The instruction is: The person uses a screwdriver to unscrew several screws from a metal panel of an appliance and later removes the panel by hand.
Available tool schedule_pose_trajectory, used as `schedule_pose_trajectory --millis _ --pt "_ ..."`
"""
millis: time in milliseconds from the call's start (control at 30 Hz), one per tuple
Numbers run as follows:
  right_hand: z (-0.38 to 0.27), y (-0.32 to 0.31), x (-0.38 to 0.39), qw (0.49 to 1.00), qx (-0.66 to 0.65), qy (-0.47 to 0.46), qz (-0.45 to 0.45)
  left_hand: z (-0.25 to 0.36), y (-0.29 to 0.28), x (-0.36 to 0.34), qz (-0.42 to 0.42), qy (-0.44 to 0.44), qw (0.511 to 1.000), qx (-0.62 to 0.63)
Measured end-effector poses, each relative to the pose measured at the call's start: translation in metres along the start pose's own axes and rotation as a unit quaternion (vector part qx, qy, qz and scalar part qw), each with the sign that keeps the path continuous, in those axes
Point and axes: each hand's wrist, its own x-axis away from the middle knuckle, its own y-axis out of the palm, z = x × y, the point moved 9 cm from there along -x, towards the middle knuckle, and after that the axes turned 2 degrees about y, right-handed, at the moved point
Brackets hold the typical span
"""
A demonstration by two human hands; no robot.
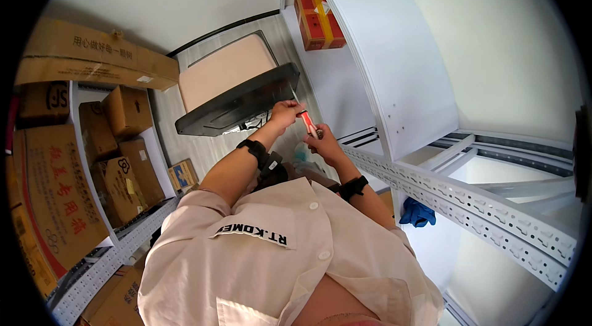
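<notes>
The screwdriver (pixel 306 120) is near the black panel (pixel 237 104), left hand (pixel 285 114) pinching its front end and right hand (pixel 325 142) grasping its butt, so light left guiding and straight right turning should steady it

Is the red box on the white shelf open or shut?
Shut, apparently: yellow tape crosses the red box and no raised flap shows.

Ahead of the left fingers (pixel 295 106), a dark panel (pixel 237 104) blocks the way, a beige block (pixel 228 70) behind it; a narrow floor strip (pixel 312 97) lies open between the panel's right end and the white shelf (pixel 338 82). The held screwdriver (pixel 306 120) juts across that end. A perforated beam (pixel 462 203) bars the right fingers' (pixel 313 143) outer side; cartons (pixel 139 172) crowd the far left.
</notes>
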Motion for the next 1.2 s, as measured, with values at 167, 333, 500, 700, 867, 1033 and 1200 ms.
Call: schedule_pose_trajectory --millis 167,333,500,700,867,1033,1200 --pt "0.016 0.003 -0.005 0.976 -0.169 0.092 -0.105 -0.002 0.006 -0.001 -0.012 0.004 1.000 0.014" --pt "0.017 -0.004 -0.010 0.980 -0.152 0.067 -0.106 -0.003 0.009 -0.006 -0.035 0.004 0.998 0.060" --pt "0.000 -0.010 -0.001 0.995 -0.081 0.048 -0.037 0.002 -0.001 -0.008 0.002 -0.013 0.997 0.081" --pt "0.007 -0.007 -0.014 0.991 -0.041 0.065 -0.105 0.015 -0.004 -0.001 0.044 -0.002 0.994 0.099" --pt "0.001 0.005 -0.008 0.985 -0.107 0.049 -0.129 0.005 -0.009 -0.004 0.081 0.006 0.992 0.096" --pt "0.006 -0.005 -0.013 0.987 -0.079 0.048 -0.128 0.008 -0.007 -0.003 0.068 0.016 0.994 0.080" --pt "0.004 0.000 -0.002 0.968 -0.110 0.149 -0.167 0.011 -0.003 -0.003 0.039 0.038 0.993 0.108"
